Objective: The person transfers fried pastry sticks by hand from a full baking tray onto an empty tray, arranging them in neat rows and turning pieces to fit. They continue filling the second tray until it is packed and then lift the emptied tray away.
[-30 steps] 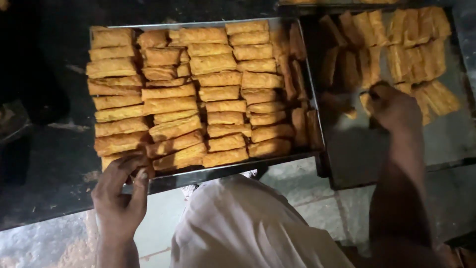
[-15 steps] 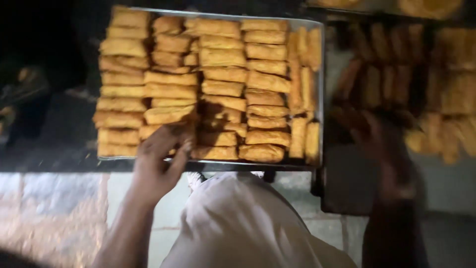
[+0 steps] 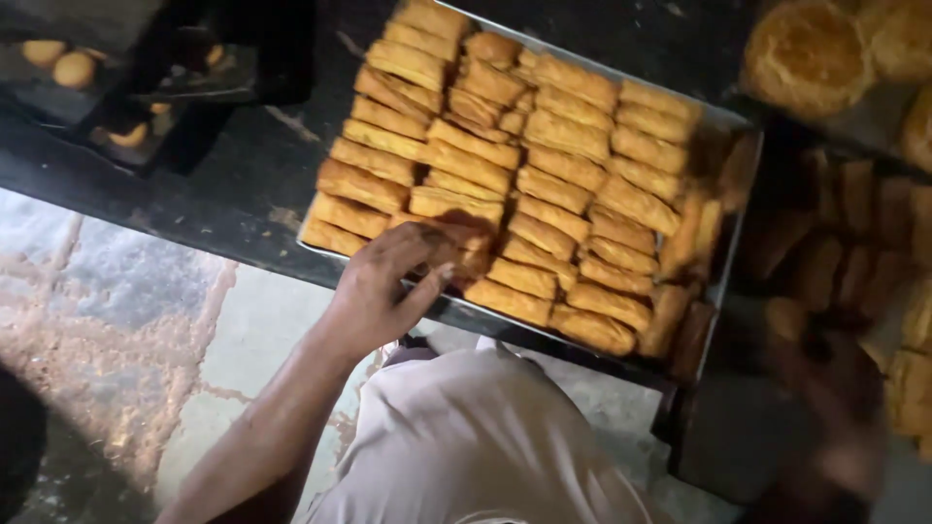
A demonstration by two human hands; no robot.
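Far to the left, up in the dim corner, a few small round orange-yellow pieces (image 3: 74,66) sit on a dark rack (image 3: 209,73). No wrappers or labels show on anything here; the goods all lie bare. Below the rack runs the dark worktop (image 3: 248,170), and under its edge a pale, stained stone floor (image 3: 126,320) spreads out.

Next comes the person's left hand (image 3: 383,286), reaching up from a bare forearm to the near left corner of a shiny metal tray (image 3: 730,121). The fingers (image 3: 427,247) curl loosely over the tray's front edge, the thumb stretched out along the rim, and the fingertips rest on a golden-brown baked stick (image 3: 456,260) in the nearest row. I cannot tell whether the hand truly pinches that piece or only touches it; it looks half-closed, not clenched. The stick lies directly under the fingertips, at the tray's front, just beside its neighbours.

The tray itself is packed with golden-brown baked sticks (image 3: 544,160), oblong and flat, laid in tight rows, with a few stood on edge along the right side. Below it is the person's light-coloured garment (image 3: 476,446).

Further right, a second dark tray (image 3: 728,442) holds more baked pieces (image 3: 913,378) in shadow. The right hand (image 3: 825,398) hovers over it, blurred and dark, so its grip cannot be made out. In the top right corner lie round buns (image 3: 806,53).
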